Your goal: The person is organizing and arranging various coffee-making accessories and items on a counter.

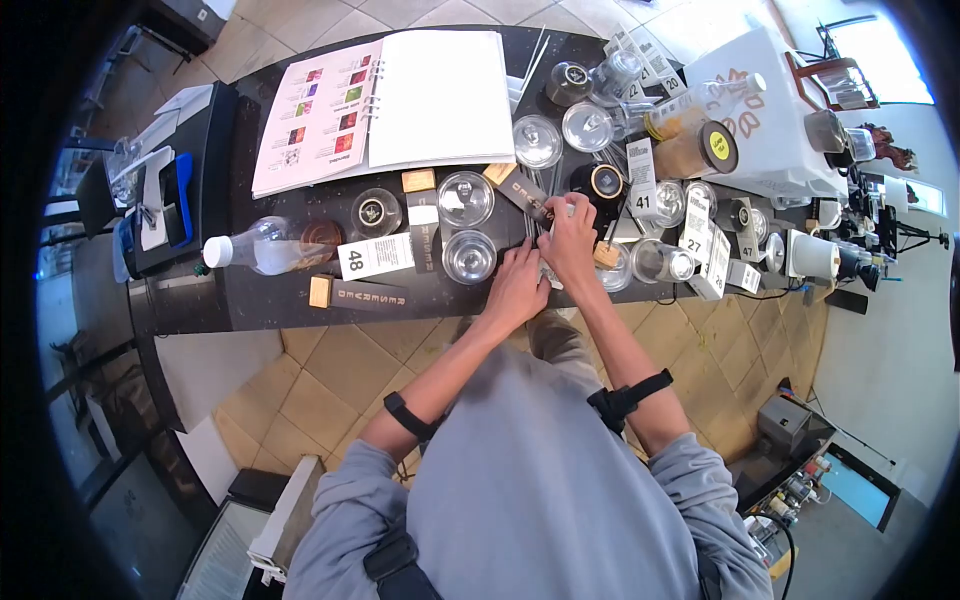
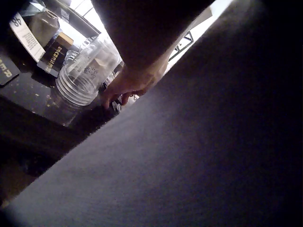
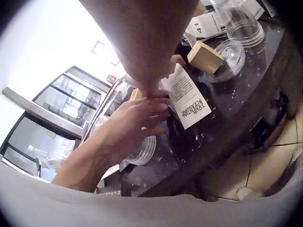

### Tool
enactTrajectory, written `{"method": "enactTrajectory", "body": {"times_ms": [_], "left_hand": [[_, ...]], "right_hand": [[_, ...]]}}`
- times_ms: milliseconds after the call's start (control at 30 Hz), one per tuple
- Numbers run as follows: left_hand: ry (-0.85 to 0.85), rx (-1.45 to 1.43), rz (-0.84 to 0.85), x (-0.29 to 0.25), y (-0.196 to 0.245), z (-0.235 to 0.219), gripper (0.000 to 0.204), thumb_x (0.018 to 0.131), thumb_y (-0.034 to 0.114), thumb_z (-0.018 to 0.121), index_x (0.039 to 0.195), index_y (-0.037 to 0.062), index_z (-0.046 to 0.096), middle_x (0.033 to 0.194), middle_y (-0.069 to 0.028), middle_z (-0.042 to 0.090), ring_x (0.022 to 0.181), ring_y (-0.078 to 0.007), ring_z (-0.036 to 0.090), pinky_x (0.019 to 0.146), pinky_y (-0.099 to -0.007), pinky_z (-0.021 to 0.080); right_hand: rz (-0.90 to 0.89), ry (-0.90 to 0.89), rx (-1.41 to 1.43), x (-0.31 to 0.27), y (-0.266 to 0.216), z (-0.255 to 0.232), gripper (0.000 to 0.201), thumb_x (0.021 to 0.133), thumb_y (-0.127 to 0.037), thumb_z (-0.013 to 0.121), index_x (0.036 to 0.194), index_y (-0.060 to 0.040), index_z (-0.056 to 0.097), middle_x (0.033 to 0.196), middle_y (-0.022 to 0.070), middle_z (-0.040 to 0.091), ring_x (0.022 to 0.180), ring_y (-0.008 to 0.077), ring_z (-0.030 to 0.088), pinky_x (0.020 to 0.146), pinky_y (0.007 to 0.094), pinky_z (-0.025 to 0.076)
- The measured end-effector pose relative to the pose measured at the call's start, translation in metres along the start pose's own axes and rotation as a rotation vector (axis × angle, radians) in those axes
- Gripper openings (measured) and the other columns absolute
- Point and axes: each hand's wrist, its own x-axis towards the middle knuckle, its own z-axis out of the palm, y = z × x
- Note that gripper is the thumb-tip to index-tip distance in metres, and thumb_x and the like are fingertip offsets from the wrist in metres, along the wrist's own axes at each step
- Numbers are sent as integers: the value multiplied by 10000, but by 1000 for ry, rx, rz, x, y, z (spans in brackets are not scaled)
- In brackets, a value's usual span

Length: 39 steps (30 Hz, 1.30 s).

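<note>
My left hand (image 1: 518, 285) lies by the table's front edge, its fingers reaching forward to slim metal sticks (image 1: 530, 222). In the right wrist view those fingers look fairly straight and go under my right hand (image 1: 572, 245). A white printed card (image 3: 187, 97), its text upside down, slants below my right hand, with a fingertip curled at its top edge. That hand's palm covers most of the card in the head view. Close to the left hand stand stacked clear plastic cups (image 2: 78, 85). A dark bar lettered RESERVED, with a wooden end block (image 1: 498, 175), reaches toward the right fingers.
An open ring binder (image 1: 440, 100) lies at the back. Left are a clear bottle (image 1: 270, 245) and a number 48 card (image 1: 375, 258). Right are a black-lidded jar (image 1: 605, 182), number cards, more clear cups (image 1: 655, 262) and a white box (image 1: 775, 110).
</note>
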Motion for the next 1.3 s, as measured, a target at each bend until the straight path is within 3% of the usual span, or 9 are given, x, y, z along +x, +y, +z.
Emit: {"method": "enactTrajectory", "body": {"times_ms": [200, 300, 400, 467, 500, 900, 1033, 1233, 1300], "left_hand": [[18, -162, 49, 4, 6, -6, 475, 824, 0, 553, 1287, -66, 470, 1327, -241, 488, 1178, -430, 474, 1018, -490, 404], [74, -77, 93, 4, 3, -1, 456, 813, -37, 544, 1262, -75, 477, 1264, -234, 494, 1109, -420, 504, 970, -491, 430], [4, 31, 78, 8, 1, -3, 444, 811, -61, 541, 1253, -54, 503, 1193, -213, 498, 1060, -403, 534, 920, -481, 465], [53, 121, 113, 13, -2, -1, 463, 818, -38, 561, 1278, 6, 540, 1084, -188, 504, 971, -371, 567, 816, -471, 510], [60, 133, 97, 14, -3, 1, 462, 836, -32, 555, 1290, 54, 564, 1087, -186, 506, 943, -366, 583, 790, -477, 520], [-30, 303, 92, 14, 5, 2, 530, 840, -28, 546, 1335, 161, 556, 1077, -180, 499, 927, -352, 595, 767, -455, 533], [-21, 309, 112, 11, 10, 2, 491, 834, -24, 552, 1298, 134, 562, 1062, -178, 498, 916, -352, 593, 746, -455, 541], [28, 245, 87, 8, 12, 7, 263, 853, 41, 595, 1114, 47, 560, 1020, -192, 508, 917, -383, 605, 731, -486, 537], [74, 247, 65, 7, 11, 12, 134, 870, 18, 550, 999, 7, 515, 1015, -197, 510, 896, -373, 606, 694, -466, 550]], "right_hand": [[35, -18, 30, 6, 6, 3, 486, 681, -16, 677, 1136, -111, 535, 1213, 144, 457, 1194, 372, 442, 789, 551, 481], [39, -17, 16, 7, 7, 2, 448, 704, -23, 655, 1129, -103, 539, 1196, 129, 478, 1171, 353, 466, 797, 546, 485], [18, 8, 66, 9, 14, 2, 412, 729, -35, 639, 1125, -93, 543, 1156, 125, 509, 1138, 346, 492, 814, 525, 490], [24, 16, 113, 13, 20, 3, 395, 743, -42, 635, 1125, -87, 546, 1127, 129, 529, 1111, 351, 508, 832, 506, 491], [16, 26, 152, 12, 24, 2, 382, 749, -44, 644, 1118, -81, 554, 1108, 135, 540, 1094, 362, 515, 859, 486, 485], [54, -12, 221, 25, 41, -2, 335, 742, -71, 689, 1063, -41, 597, 1037, 161, 607, 1016, 374, 562, 892, 460, 468], [89, -48, 231, 30, 39, -8, 327, 741, -101, 712, 1042, -27, 609, 1023, 173, 629, 1012, 375, 582, 884, 458, 476], [79, -51, 227, 31, 39, -11, 311, 750, -106, 714, 1032, -24, 612, 1012, 180, 636, 1015, 374, 589, 885, 460, 478], [77, -50, 230, 31, 40, -9, 309, 751, -107, 711, 1032, -25, 612, 1012, 180, 635, 1017, 374, 589, 886, 461, 477]]}}
